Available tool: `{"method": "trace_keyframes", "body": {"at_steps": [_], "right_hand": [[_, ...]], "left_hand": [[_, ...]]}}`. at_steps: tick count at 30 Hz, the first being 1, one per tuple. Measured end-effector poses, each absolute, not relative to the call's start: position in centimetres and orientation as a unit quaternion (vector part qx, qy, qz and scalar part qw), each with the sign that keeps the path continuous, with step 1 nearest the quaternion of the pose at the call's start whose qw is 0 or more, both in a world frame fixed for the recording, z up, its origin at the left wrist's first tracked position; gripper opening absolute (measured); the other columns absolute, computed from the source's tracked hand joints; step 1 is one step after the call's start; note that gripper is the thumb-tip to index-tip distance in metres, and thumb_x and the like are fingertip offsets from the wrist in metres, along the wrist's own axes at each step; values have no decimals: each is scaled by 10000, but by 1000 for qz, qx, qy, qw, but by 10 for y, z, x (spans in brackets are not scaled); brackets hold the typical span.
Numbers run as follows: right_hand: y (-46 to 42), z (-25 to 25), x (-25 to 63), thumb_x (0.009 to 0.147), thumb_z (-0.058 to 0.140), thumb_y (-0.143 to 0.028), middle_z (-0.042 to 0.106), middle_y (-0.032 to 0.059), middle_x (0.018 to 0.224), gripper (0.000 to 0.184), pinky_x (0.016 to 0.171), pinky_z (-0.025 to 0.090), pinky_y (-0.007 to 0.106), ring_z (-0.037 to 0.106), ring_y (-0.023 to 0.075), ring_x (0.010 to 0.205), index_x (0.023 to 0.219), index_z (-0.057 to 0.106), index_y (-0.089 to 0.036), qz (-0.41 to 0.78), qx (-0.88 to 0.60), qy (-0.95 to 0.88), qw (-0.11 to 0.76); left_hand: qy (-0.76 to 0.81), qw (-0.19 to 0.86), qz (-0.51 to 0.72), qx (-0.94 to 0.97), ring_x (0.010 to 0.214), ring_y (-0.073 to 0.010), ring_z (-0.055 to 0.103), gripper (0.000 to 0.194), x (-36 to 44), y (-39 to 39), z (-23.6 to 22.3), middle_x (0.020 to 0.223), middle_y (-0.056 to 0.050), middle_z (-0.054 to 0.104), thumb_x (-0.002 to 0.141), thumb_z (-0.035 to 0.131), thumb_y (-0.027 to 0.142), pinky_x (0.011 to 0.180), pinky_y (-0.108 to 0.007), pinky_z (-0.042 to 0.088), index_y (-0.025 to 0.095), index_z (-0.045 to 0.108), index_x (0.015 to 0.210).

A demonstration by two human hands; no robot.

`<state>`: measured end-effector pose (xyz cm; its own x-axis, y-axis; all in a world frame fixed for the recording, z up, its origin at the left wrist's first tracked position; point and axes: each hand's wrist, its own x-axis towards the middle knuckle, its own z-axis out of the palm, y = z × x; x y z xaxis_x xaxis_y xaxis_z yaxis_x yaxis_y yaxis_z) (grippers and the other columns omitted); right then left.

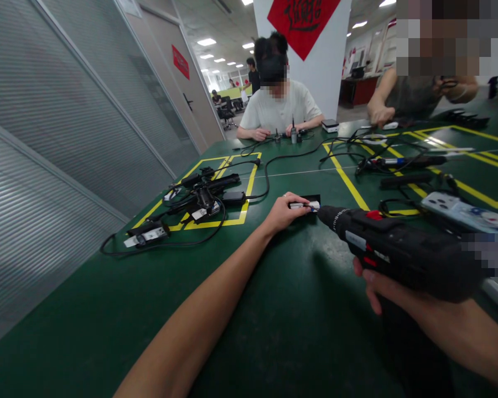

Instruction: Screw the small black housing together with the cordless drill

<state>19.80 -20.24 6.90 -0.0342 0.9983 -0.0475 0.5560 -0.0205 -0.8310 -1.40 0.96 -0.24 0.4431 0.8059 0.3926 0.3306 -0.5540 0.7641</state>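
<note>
My left hand point(283, 213) reaches forward over the green table point(274, 331) and pinches a small black part point(306, 203) with a white label, holding it down on the table top. My right hand point(377, 284) is wrapped round the grip of a black electric screwdriver point(392, 246) with red details. The tool lies level, its tip touching the end of the small part. Most of my right fingers are hidden behind the tool's body.
A pile of black adapters and cables point(191, 204) lies inside a yellow-taped box at the left. More cables and tools point(398, 163) lie at the right. A person in a white shirt point(279, 108) works opposite; another person's hand point(379, 114) rests at the far right.
</note>
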Motion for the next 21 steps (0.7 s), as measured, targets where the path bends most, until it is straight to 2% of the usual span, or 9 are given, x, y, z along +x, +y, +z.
{"method": "trace_keyframes", "body": {"at_steps": [2, 4, 8, 14, 17, 21], "right_hand": [[-202, 70, 197, 807, 511, -530, 669, -21, 663, 246, 766, 494, 409, 642, 229, 730, 848, 680, -356, 387, -625, -609, 297], [-201, 72, 196, 811, 512, -515, 679, -10, 678, 252, 760, 495, 400, 649, 237, 781, 763, 681, -334, 376, -637, -609, 287], [-201, 75, 195, 810, 498, -517, 662, -6, 596, 351, 573, 510, 342, 658, 227, 666, 568, 612, -289, 353, -644, -626, 262], [-202, 72, 198, 783, 501, -583, 699, -7, 661, 368, 529, 498, 308, 664, 219, 670, 590, 612, -290, 351, -648, -616, 278], [-201, 72, 200, 783, 494, -601, 671, -40, 628, 362, 587, 496, 309, 638, 185, 621, 614, 624, -308, 362, -636, -624, 275], [-200, 79, 200, 793, 515, -546, 699, -14, 724, 334, 629, 511, 305, 661, 217, 777, 602, 633, -299, 355, -631, -630, 280]], "left_hand": [[359, 310, 384, 792, 894, -162, 562, 299, -14, 10, -2, 948, -67, 622, 718, 679, 371, 798, -285, 436, 169, 698, 938], [357, 311, 385, 792, 893, -160, 561, 311, -14, 10, -2, 954, -68, 617, 715, 683, 373, 790, -278, 436, 167, 697, 946], [353, 311, 387, 793, 884, -156, 560, 318, -14, 12, -4, 953, -66, 613, 713, 684, 375, 796, -278, 435, 162, 695, 949], [357, 307, 385, 793, 897, -161, 558, 308, -13, 13, -4, 951, -63, 620, 717, 679, 375, 824, -291, 435, 167, 697, 942], [356, 304, 385, 795, 912, -163, 557, 291, -13, 12, -4, 959, -63, 619, 729, 667, 365, 837, -294, 432, 173, 696, 946], [353, 306, 381, 798, 937, -165, 554, 272, -15, 12, -4, 972, -62, 615, 755, 640, 349, 844, -294, 429, 175, 692, 959]]}}
